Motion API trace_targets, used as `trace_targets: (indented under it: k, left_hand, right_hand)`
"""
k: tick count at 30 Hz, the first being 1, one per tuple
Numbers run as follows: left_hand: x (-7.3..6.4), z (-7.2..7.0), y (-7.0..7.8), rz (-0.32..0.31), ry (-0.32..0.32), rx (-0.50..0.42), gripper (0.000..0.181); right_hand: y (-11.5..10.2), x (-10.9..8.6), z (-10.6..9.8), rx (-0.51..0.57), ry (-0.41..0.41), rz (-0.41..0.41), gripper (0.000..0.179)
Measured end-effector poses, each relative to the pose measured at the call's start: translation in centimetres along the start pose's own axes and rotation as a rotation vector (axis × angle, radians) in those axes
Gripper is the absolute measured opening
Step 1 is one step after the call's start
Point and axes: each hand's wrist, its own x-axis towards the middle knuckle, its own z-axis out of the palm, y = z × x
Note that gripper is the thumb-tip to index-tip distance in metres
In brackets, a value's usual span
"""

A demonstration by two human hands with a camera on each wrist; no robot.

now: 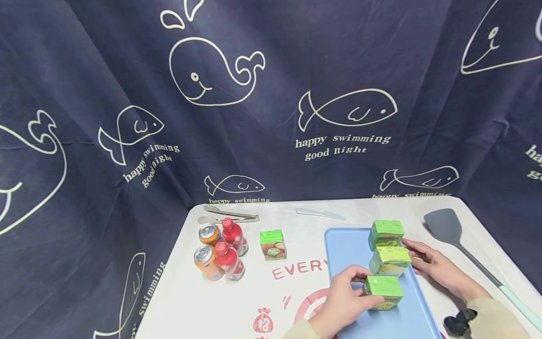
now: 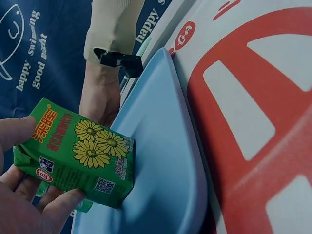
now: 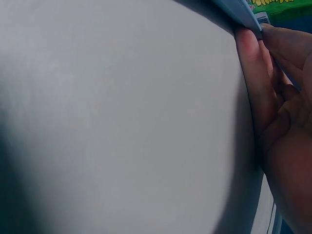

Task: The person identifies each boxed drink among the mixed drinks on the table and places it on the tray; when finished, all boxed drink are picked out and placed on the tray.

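In the head view, my left hand grips the nearest green drink carton by its left end. The left wrist view shows this carton tilted, yellow flowers on its face, thumb on one side and fingers on the other. A yellow-green carton and another green carton stand behind it on the blue tray. At the tray's right edge, my right hand has its fingertips beside the middle carton. In the right wrist view, those fingers pinch the tray rim.
Left of the tray stands a brown-and-green carton. Farther left are two orange cans and two red-capped bottles. Metal tongs and a pale knife lie at the back. A grey spatula lies on the right.
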Motion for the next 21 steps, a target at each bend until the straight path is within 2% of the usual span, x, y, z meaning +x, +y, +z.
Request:
trace_targets:
  k: [8, 14, 21]
  left_hand:
    - [0.6, 1.4, 0.2, 0.021, -0.018, 0.062, 0.041]
    - [1.1, 2.0, -0.3, 0.047, -0.032, 0.100, 0.041]
    - [1.5, 2.3, -0.8, 0.026, -0.059, 0.061, 0.043]
  right_hand:
    - [0.1, 0.1, 0.0, -0.018, 0.003, 0.001, 0.064]
    - [0.2, 0.1, 0.0, -0.018, 0.002, -0.011, 0.062]
    - [0.4, 0.1, -0.1, 0.008, 0.006, -0.030, 0.060]
